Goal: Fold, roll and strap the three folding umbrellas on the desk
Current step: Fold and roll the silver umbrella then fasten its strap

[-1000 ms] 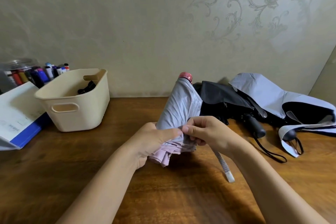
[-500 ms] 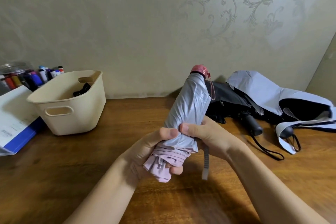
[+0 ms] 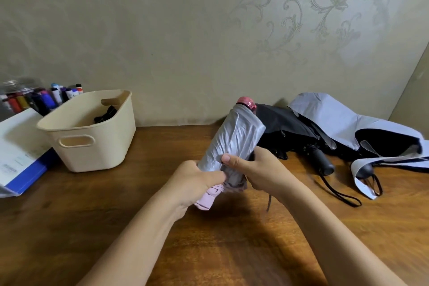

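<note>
Hands, left and right, clasp one rolled silver umbrella; two umbrellas loose behind.

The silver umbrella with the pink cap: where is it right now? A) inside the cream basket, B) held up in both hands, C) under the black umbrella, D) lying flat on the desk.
B: the left hand and right hand both grip the lower end of the silver umbrella, with its pink cap pointing up and away.

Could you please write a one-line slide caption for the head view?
Both hands, left and right, grip a rolled silver umbrella above the desk.
</note>
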